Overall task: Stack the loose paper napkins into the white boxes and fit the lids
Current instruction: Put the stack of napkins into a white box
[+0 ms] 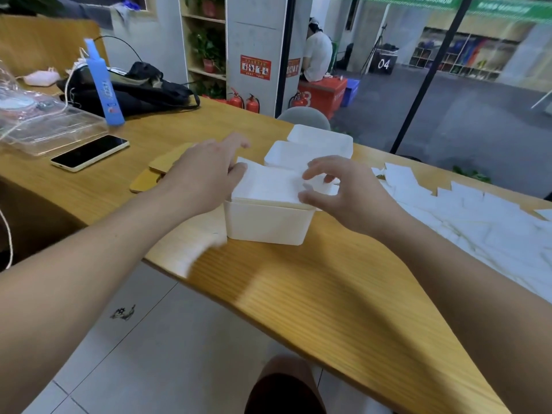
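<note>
The napkin stack is steadied in the near box by the left hand, fingers straight, and squared at its right edge by the right hand, fingers loosely curled, apparently for the lid.

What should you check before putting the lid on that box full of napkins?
1. Napkin stack sits in the nearest white box: ok.
2. Stack is below the rim: not ok, it rises above it.
3. Stack is squared up: not ok, the far corner pokes out past the box.
4. Hands are steadying it: ok, the left hand rests against its left edge and the right hand touches its right end.
5. A lid is in reach: ok, the wooden lids lie just left of the box.
6. A hand is free to take a lid: not ok, both are on the stack.
</note>
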The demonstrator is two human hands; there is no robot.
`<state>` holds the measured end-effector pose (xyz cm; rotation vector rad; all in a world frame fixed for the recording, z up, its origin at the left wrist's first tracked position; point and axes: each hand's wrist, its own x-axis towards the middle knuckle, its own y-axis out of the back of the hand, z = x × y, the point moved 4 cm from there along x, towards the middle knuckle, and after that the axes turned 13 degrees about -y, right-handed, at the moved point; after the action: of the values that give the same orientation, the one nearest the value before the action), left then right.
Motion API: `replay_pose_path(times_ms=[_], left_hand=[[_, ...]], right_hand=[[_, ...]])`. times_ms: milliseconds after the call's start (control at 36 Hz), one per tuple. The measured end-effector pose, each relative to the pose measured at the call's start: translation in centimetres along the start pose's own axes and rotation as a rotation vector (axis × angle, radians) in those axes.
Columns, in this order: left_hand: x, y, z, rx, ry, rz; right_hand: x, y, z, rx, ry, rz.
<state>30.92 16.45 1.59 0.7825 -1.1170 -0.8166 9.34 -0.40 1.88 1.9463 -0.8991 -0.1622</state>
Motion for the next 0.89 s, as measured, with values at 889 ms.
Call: replay_pose_path(times_ms=[889], left_hand=[[2.9, -1.1, 2.5, -0.100, -0.120, -0.362]], right_hand=[[1.3, -1.6, 0.5, 0.090, -0.147, -0.095]])
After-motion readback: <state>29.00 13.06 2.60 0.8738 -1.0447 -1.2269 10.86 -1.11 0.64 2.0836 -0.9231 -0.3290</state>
